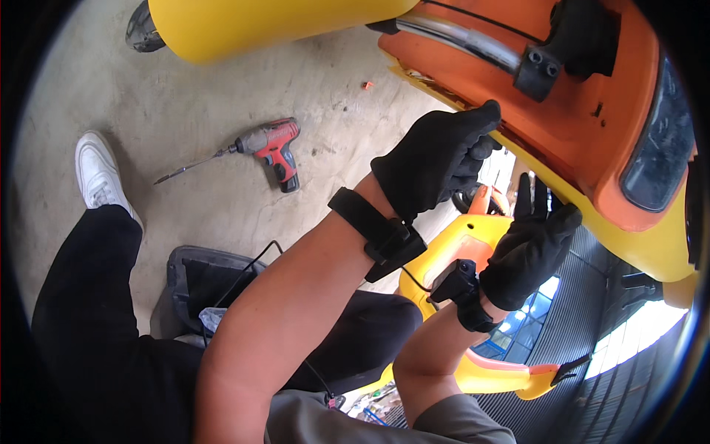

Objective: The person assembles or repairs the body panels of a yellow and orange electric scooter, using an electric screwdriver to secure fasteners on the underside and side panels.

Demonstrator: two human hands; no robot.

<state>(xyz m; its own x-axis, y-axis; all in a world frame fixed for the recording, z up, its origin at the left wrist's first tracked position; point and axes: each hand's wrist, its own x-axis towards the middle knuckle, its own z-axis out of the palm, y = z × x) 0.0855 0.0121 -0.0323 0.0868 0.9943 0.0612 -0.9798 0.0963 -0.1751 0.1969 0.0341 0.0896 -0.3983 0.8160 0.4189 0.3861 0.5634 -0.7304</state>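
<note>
An orange plastic body shell [547, 126] with a yellow lower edge fills the upper right. A chrome rod [458, 41] runs along it into a black clamp [537, 72]. My left hand [440, 159], in a black glove, has its fingers curled and its thumb on the shell's yellow edge, pinching there. Lower and to the right, my right hand [529, 248], gloved too, touches the same edge with its thumb. Its fingers point up, apart, and nothing shows in them. What lies behind the edge at the fingertips is hidden.
A red and grey cordless driver [275, 148] with a long bit lies on the concrete floor [214, 89]. A dark open case [185, 277] stands beside my leg. A yellow rounded part [281, 26] hangs at the top. Another yellow and orange frame [451, 248] stands behind my hands.
</note>
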